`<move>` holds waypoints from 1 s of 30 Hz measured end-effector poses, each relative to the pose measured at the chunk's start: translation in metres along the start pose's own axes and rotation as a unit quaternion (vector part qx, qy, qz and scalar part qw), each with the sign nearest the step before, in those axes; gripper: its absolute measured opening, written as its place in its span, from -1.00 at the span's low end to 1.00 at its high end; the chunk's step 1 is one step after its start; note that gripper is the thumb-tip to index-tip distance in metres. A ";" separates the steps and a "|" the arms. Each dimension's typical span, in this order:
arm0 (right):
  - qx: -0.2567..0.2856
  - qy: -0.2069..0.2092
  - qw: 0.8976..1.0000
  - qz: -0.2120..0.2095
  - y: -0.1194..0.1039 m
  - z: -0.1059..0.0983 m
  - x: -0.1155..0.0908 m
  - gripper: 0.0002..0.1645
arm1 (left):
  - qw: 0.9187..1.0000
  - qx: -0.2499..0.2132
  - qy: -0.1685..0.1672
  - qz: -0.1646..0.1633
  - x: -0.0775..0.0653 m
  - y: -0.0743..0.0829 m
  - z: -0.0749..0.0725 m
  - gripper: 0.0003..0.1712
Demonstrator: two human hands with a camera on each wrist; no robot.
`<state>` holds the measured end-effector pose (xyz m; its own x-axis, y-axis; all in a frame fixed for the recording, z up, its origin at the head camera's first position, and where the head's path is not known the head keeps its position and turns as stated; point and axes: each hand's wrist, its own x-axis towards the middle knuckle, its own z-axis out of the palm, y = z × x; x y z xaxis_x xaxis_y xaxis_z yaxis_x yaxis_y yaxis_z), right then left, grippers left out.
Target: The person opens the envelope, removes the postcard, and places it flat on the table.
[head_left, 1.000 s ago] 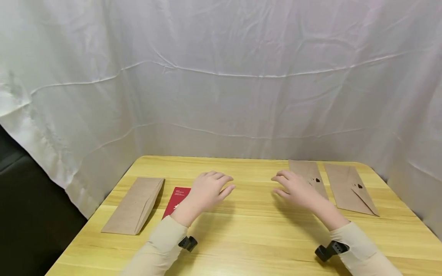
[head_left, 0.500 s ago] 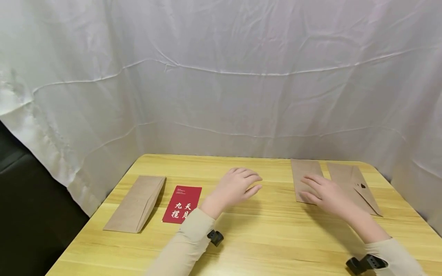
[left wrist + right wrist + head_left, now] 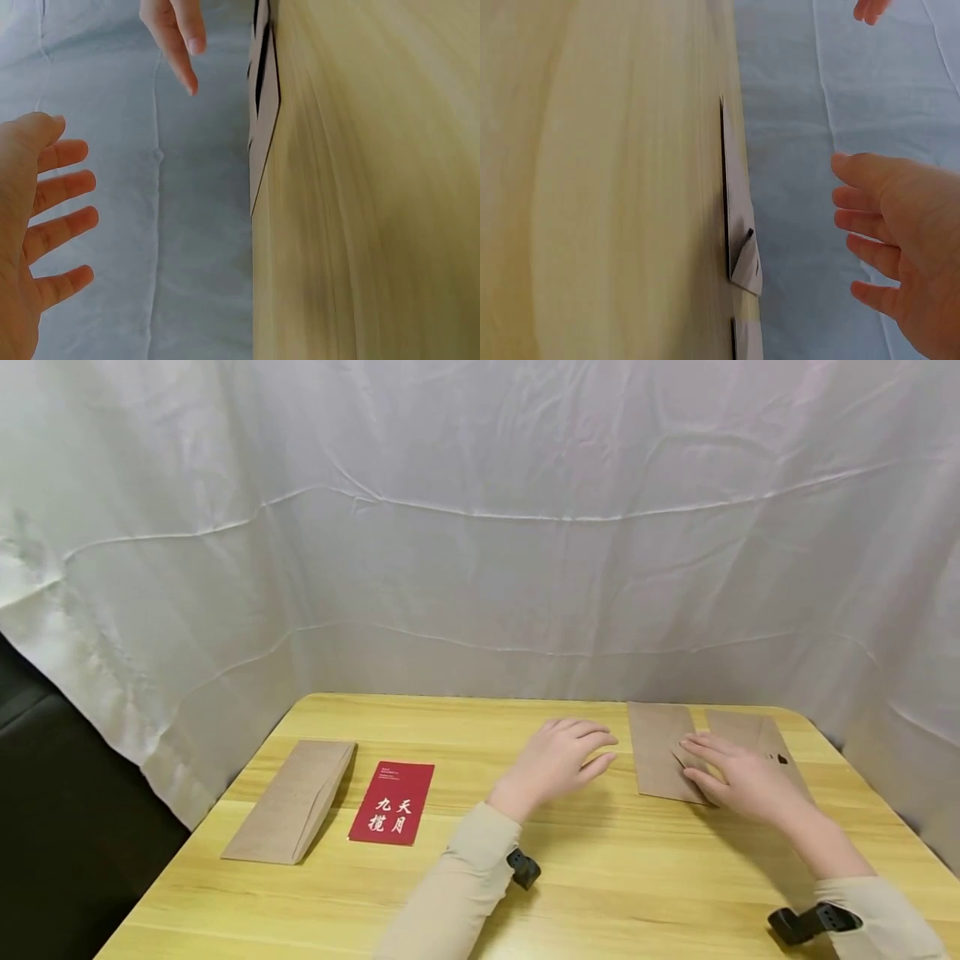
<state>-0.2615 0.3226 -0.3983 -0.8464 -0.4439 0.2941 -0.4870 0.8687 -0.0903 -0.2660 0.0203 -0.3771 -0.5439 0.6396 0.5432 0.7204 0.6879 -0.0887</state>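
Observation:
Two flat brown kraft-paper envelopes lie side by side at the right rear: a left one (image 3: 660, 745) and a right one (image 3: 757, 728), the latter with a small dark mark showing. My right hand (image 3: 750, 781) hovers over them with spread, slightly bent fingers, hiding part of both. In the right wrist view that hand (image 3: 907, 236) holds nothing and stands apart from the paper. My left hand (image 3: 558, 762) is over the table just left of the envelopes, its fingers relaxed; the left wrist view shows this hand (image 3: 30, 225) with nothing in it.
A thicker brown paper envelope (image 3: 288, 802) lies on the left of the wooden table (image 3: 600, 877). Beside it is a red card (image 3: 392, 803) with white characters. A pale curtain (image 3: 480, 568) hangs behind the table; something black (image 3: 67, 827) stands at far left.
Both hands have moved to the right. My left hand has come away from over the red card, which is now fully visible; my right hand has passed across the left envelope toward the right one.

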 end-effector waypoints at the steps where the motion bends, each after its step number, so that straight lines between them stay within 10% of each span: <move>1: 0.003 -0.006 1.000 0.003 0.002 0.000 0.000 -0.38 | 1.000 0.000 0.003 -0.003 0.003 0.002 0.002 -0.64; 17: 0.041 -0.106 0.993 0.031 0.019 0.011 -0.005 -0.36 | 0.995 -0.034 -0.080 -0.053 0.022 0.033 0.038 -0.56; 30: 0.060 -0.136 0.989 0.020 0.020 0.021 -0.008 -0.42 | 0.966 -0.065 -0.237 -0.083 0.016 0.045 0.057 -0.36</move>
<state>-0.2693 0.3392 -0.4224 -0.8838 -0.4672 0.0234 -0.4609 0.8612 -0.2142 -0.2666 0.0810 -0.4201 -0.7706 0.6303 0.0942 0.6371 0.7657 0.0882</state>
